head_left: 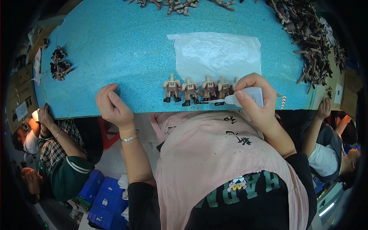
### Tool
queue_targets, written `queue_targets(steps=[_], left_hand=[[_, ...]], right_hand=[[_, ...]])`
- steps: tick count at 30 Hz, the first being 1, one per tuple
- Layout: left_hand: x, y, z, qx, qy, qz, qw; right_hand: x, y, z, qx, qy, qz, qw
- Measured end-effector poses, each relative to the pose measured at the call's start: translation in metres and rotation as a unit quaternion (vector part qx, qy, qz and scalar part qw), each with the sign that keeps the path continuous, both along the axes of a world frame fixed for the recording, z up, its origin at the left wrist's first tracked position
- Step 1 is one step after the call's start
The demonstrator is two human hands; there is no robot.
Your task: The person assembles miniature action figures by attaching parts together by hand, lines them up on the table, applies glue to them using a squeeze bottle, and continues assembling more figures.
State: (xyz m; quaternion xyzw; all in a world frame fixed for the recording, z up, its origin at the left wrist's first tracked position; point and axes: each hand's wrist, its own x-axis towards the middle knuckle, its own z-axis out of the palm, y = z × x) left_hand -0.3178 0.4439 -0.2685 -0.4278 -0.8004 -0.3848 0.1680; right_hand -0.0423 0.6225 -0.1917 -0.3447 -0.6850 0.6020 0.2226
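My right hand (pixel 260 101) grips a small white squeeze bottle (pixel 256 96) with a long thin nozzle, held sideways. The nozzle tip points left, at the dark boots of the little figurines lying near the table's front edge. Several of these stand in a row: a headless-looking figurine (pixel 172 90) at the left end, a second figurine (pixel 189 91), a third figurine (pixel 209 88) and more, partly hidden behind my right hand. They have pale upper bodies, brown lower clothing and black boots. My left hand (pixel 114 105) rests loosely curled at the table edge, holding nothing visible.
A whitish translucent sheet (pixel 218 51) lies on the blue table (pixel 126 50) beyond the row. Figurine parts are heaped at the right (pixel 312 53), with smaller groups at far left (pixel 59 63) and back (pixel 184 5). Co-workers sit at both sides; blue bins (pixel 109 201) stand below left.
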Motion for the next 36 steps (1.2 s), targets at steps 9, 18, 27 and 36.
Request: queue_targets(steps=[9, 18, 27, 36], left_hand=[[0.003, 0.001, 0.002, -0.001, -0.007, 0.002, 1.0], [0.002, 0.0, 0.0, -0.004, 0.002, -0.001, 1.0], [0.002, 0.0, 0.001, -0.006, -0.009, -0.003, 1.0], [0.001, 0.0, 0.001, -0.018, -0.003, -0.004, 1.0]], right_hand=[[-0.001, -0.001, -0.002, 0.012, -0.018, 0.025, 0.999], [0.0, 0.001, -0.001, 0.026, -0.022, 0.05, 0.998], [0.004, 0.003, 0.001, 0.038, -0.003, 0.035, 0.999], [0.031, 0.008, 0.017, 0.04, -0.014, -0.022, 0.999]])
